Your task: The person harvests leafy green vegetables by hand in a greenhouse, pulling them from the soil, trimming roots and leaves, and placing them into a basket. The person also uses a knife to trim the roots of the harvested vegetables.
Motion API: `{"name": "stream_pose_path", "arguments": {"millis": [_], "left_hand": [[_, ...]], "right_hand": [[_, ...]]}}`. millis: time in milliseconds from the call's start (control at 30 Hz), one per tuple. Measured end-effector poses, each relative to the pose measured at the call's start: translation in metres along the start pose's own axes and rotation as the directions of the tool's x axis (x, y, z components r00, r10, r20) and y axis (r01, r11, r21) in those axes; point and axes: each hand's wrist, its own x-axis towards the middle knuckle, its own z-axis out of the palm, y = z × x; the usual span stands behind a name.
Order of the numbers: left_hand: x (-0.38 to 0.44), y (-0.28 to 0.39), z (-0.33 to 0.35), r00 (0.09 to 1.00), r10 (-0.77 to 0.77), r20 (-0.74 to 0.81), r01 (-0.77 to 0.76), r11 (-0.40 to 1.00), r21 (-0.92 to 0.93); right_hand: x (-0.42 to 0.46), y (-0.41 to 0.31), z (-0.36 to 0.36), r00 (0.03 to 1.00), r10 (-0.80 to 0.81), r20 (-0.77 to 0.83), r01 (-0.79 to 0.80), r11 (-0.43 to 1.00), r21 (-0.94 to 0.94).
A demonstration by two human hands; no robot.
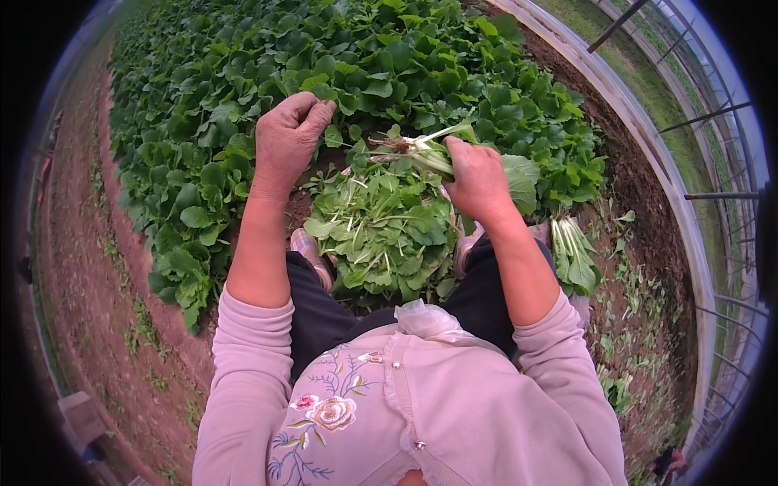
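My right hand (pixel 477 176) grips a small bunch of leafy greens (pixel 433 155) by its pale stems. The soil-specked roots point left, and a broad leaf hangs out beyond the wrist side. My left hand (pixel 292 140) is raised to the left of that bunch, its thumb and fingers pinched together, with nothing plainly visible between them. Below both hands, a pile of loose leaves and thin plants (pixel 386 225) lies on the ground between my shoes (pixel 310 255).
Dense standing greens (pixel 316 48) fill the bed ahead and to the left. A bundle of pulled greens (pixel 570 255) rests by my right knee. Leaf scraps litter the soil (pixel 638 340) on the right. A plastic-sheeted greenhouse edge (pixel 662 152) with metal poles curves along the right side.
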Motion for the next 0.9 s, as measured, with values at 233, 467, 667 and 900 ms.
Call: {"name": "stream_pose_path", "arguments": {"millis": [233,467,667,900], "left_hand": [[-0.029,0.022,0.064,0.781,0.547,0.303,-0.618,0.602,0.505],[-0.029,0.007,0.084,0.748,0.585,0.314,-0.618,0.442,0.650],[-0.008,-0.011,0.051,0.907,0.381,0.179,-0.368,0.513,0.776],[0.001,-0.042,0.028,0.968,0.116,0.222,-0.213,0.846,0.488]], "right_hand": [[-0.001,-0.006,0.002,1.000,-0.020,-0.019,0.020,1.000,0.010],[-0.001,-0.011,-0.001,0.999,-0.035,-0.009,0.035,0.999,0.016],[0.000,-0.009,-0.008,0.996,0.074,0.046,-0.081,0.982,0.171],[0.004,-0.006,-0.022,0.935,0.125,0.331,-0.354,0.312,0.882]]}}
